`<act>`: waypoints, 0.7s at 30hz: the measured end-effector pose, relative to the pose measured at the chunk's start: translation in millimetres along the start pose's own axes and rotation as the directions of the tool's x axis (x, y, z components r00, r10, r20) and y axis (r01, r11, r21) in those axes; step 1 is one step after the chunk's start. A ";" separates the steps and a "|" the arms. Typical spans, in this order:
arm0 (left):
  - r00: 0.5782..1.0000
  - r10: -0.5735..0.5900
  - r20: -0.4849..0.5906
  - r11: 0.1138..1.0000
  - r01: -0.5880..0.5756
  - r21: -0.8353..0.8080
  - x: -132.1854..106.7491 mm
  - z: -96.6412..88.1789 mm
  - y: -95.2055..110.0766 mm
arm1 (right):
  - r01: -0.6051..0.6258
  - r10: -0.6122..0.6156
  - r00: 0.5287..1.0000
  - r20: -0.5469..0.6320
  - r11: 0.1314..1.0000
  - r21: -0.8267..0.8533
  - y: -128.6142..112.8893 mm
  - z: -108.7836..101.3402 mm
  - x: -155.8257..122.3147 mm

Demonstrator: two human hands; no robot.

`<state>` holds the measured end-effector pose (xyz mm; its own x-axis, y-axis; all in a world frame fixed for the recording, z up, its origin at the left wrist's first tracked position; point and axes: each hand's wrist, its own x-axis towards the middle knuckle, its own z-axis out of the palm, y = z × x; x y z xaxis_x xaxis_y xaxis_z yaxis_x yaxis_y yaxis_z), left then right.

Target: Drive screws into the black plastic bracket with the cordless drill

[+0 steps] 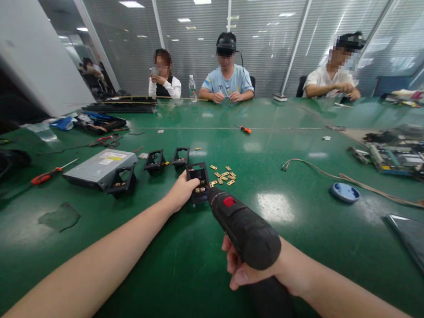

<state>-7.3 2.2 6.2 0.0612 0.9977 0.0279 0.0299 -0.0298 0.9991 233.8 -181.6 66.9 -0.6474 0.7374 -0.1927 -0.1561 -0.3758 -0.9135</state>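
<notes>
My left hand (182,192) grips a black plastic frame (199,195) on the green table, fingers closed around its left side. Small brass pieces show inside that frame. My right hand (244,269) is wrapped round the handle of a black cordless drill (244,226) with a red switch on top. The drill's front end points at the frame's right side; whether its tip touches is hidden. Just beyond the frame lies a loose group of small brass plates (228,176). Similar black frames stand to the left, among them one (154,160) and another (122,180) against a grey metal drive.
The grey optical drive (96,166) and a red screwdriver (47,176) lie left. On the right are a blue round lid (344,192), a long cable (324,171), a dark glass panel (420,251) and circuit boards (417,159). Several people sit across the table (162,289).
</notes>
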 end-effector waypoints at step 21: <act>1.000 0.012 0.002 1.000 -0.012 0.014 2.8 -0.6 -2.1 | 0.003 -0.003 1.000 -0.004 0.996 0.085 2.9 -1.0 0.7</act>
<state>-7.8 5.1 4.2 0.0635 0.9972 0.0398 0.0427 -0.0425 0.9982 233.6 -181.6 63.8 -0.6443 0.7404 -0.1914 -0.2210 -0.4198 -0.8803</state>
